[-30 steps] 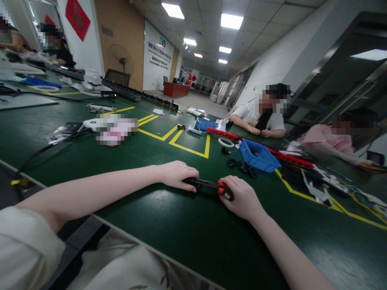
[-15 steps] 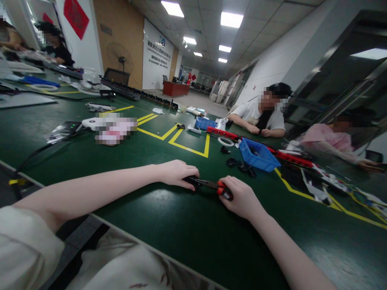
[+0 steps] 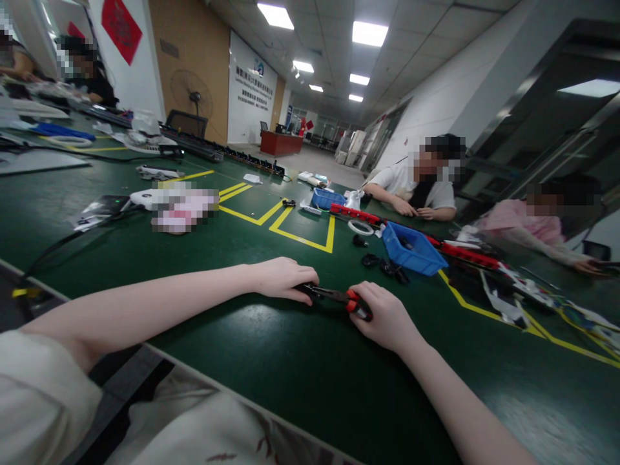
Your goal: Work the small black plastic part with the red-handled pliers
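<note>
My right hand [image 3: 385, 313] is closed round the red and black handles of a pair of pliers [image 3: 352, 302], whose long metal jaws point left. In my left hand [image 3: 285, 279] is a small black part [image 3: 310, 289], pinched between thumb and fingers; much of it is hidden by them. The tips of the plier jaws meet the right end of this black part. Whether the jaws grip it or only touch it, I cannot tell. Both hands are low over the green table [image 3: 271, 361].
Beyond my right hand stands a blue bin [image 3: 414, 248] with dark pieces inside. Several black parts [image 3: 387, 266] lie beside it, near a white ring [image 3: 361, 227]. A long red strip [image 3: 465, 253] runs behind the bin. Two people sit at the right. At left lies a pink item [image 3: 181, 210].
</note>
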Demonstrator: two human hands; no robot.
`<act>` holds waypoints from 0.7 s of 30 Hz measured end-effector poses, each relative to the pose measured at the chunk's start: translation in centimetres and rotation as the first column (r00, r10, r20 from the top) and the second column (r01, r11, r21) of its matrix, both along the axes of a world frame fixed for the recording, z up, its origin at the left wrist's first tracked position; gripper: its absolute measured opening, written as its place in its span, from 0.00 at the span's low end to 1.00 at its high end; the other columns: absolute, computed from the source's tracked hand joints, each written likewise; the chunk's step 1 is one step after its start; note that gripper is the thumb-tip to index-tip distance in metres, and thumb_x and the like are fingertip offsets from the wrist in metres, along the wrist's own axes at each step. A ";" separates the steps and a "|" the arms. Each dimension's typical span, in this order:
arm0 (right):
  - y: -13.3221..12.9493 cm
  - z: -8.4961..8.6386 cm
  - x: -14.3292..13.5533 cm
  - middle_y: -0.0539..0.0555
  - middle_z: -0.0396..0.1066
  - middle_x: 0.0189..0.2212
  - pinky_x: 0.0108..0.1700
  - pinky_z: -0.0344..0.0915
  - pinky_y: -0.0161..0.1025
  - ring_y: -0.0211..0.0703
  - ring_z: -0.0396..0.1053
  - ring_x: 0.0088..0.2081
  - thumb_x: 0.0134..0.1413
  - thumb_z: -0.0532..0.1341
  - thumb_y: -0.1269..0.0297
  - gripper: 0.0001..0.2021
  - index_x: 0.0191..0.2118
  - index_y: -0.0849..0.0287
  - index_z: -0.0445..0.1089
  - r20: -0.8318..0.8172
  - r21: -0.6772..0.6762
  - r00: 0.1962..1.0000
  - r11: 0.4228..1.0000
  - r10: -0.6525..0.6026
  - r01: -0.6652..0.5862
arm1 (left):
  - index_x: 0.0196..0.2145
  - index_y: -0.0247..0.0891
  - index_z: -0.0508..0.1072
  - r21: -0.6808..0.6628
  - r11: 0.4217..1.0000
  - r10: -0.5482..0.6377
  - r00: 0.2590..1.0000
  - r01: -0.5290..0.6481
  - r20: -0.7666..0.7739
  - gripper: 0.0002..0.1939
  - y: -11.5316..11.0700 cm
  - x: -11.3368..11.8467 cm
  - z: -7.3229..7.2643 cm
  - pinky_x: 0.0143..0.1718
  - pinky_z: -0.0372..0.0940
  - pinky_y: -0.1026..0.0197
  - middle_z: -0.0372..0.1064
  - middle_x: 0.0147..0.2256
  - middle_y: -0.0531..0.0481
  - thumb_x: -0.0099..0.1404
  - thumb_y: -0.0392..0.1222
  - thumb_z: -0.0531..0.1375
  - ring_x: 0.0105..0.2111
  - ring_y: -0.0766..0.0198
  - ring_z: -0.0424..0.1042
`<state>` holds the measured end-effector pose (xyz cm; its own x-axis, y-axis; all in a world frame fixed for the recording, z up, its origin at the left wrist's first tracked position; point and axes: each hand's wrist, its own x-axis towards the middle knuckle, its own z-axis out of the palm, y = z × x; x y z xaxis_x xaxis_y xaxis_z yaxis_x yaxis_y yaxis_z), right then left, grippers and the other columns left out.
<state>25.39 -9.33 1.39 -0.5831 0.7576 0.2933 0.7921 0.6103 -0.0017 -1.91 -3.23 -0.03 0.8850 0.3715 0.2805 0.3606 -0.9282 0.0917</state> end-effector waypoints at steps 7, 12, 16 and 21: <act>0.2 -0.3 0.2 0.57 0.71 0.40 0.41 0.63 0.44 0.50 0.68 0.41 0.45 0.60 0.68 0.16 0.44 0.58 0.66 0.012 0.079 1.000 0.997 0.019 -0.020 | 0.46 0.39 0.64 0.001 1.000 -0.014 1.000 0.014 0.005 0.19 0.0 0.0 0.0 0.34 0.59 0.62 0.70 0.42 0.49 0.65 0.55 0.58 0.33 0.61 0.71; 0.2 -0.5 0.1 0.58 0.71 0.38 0.40 0.64 0.43 0.49 0.68 0.39 0.46 0.60 0.68 0.14 0.43 0.60 0.66 0.038 0.096 0.999 0.995 0.007 -0.010 | 0.46 0.39 0.64 0.028 1.000 -0.013 1.000 0.013 0.000 0.19 0.0 0.1 0.0 0.33 0.59 0.62 0.70 0.41 0.48 0.66 0.55 0.58 0.33 0.61 0.71; 0.2 -0.6 0.0 0.57 0.71 0.37 0.40 0.64 0.43 0.49 0.68 0.39 0.46 0.59 0.69 0.14 0.42 0.60 0.66 0.039 0.097 0.999 0.995 0.002 -0.006 | 0.47 0.39 0.64 0.056 0.998 -0.004 1.000 0.005 -0.019 0.19 0.0 0.1 0.0 0.34 0.60 0.61 0.70 0.42 0.47 0.67 0.55 0.56 0.33 0.60 0.71; 0.3 -0.7 0.0 0.58 0.70 0.37 0.40 0.64 0.43 0.49 0.68 0.38 0.47 0.60 0.69 0.14 0.42 0.60 0.66 0.039 0.111 0.999 0.994 0.003 -0.008 | 0.47 0.38 0.64 0.070 0.998 0.008 0.999 -0.006 -0.034 0.19 0.0 0.2 -0.1 0.35 0.60 0.60 0.70 0.42 0.47 0.68 0.56 0.54 0.33 0.60 0.72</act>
<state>25.42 -9.02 0.67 -0.5995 0.7184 0.3529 0.7870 0.6094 0.0966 -1.71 -3.23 -0.08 0.8921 0.3580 0.2756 0.3687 -0.9295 0.0139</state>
